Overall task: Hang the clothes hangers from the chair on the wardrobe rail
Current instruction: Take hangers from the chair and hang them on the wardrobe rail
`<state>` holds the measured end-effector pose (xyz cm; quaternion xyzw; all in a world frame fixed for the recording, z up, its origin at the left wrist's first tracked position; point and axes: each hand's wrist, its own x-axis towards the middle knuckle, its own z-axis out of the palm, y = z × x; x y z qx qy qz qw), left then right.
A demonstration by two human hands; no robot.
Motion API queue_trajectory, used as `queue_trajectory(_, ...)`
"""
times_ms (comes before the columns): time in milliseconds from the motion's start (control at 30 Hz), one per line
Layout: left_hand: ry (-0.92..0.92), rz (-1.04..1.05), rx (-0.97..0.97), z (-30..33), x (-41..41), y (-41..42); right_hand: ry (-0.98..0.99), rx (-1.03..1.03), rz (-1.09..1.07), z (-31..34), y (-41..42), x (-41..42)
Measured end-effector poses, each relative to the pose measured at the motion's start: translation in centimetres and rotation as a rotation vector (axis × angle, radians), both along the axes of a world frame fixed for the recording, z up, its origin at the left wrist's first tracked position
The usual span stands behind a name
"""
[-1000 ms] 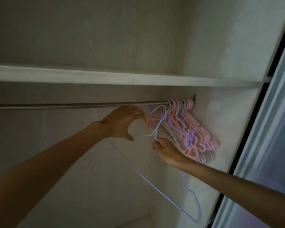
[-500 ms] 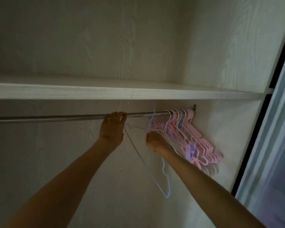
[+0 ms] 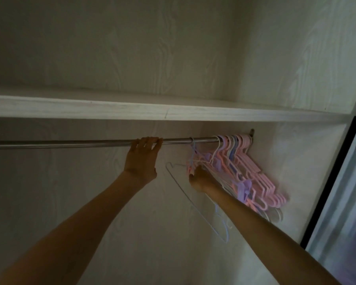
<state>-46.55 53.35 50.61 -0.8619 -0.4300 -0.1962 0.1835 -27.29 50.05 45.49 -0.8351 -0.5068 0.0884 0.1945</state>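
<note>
A metal wardrobe rail (image 3: 70,144) runs left to right under a white shelf. My left hand (image 3: 142,159) grips the rail near its middle, fingers curled over it. A thin pale blue wire hanger (image 3: 195,204) has its hook over the rail just right of that hand. My right hand (image 3: 199,177) holds this hanger just below its hook. A bunch of several pink, white and lilac plastic hangers (image 3: 255,177) hangs packed at the rail's right end, leaning against the side wall.
The white shelf (image 3: 173,112) sits close above the rail. The wardrobe's right side panel (image 3: 308,161) is just behind the hanger bunch, and a sliding door edge (image 3: 345,182) stands at the far right. The rail left of my left hand is bare.
My left hand rose from the hanger and took hold of the rail. My right hand lifted the blue hanger until its hook went over the rail. The camera tilted upward.
</note>
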Motion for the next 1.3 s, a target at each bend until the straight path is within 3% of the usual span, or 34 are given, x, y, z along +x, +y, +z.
queue_trajectory(167, 0.006, -0.006, -0.016, 0.1, 0.1, 0.2, -0.202, 0.638, 0.083, 2.5, -1.8, 0.5)
queue_trajectory(233, 0.006, -0.002, -0.023, 0.1, 0.2, 0.2, -0.343, 0.714, 0.169, 4.0, -1.8, 1.0)
queue_trajectory(400, -0.009, -0.005, -0.024, 0.1, 0.2, 0.2, -0.685, 0.450, 0.317, 5.1, 0.4, 2.4)
queue_trajectory(600, -0.030, 0.000, -0.007, -0.1, 0.2, 0.1, -0.818, 0.480, 0.200, 4.7, 0.5, 5.0)
queue_trajectory(867, -0.033, 0.014, -0.002, -0.2, 0.2, 0.1, -0.679, 0.404, 0.086, 4.9, 0.1, 8.7)
queue_trajectory(1100, -0.049, 0.014, -0.025, -0.3, 0.2, 0.3, -0.703, 0.316, 0.081, 5.3, -0.7, 8.4)
queue_trajectory(1300, -0.061, -0.022, -0.016, -1.1, -0.2, 0.5, -0.735, 0.495, 0.163, 4.6, -3.5, 6.3)
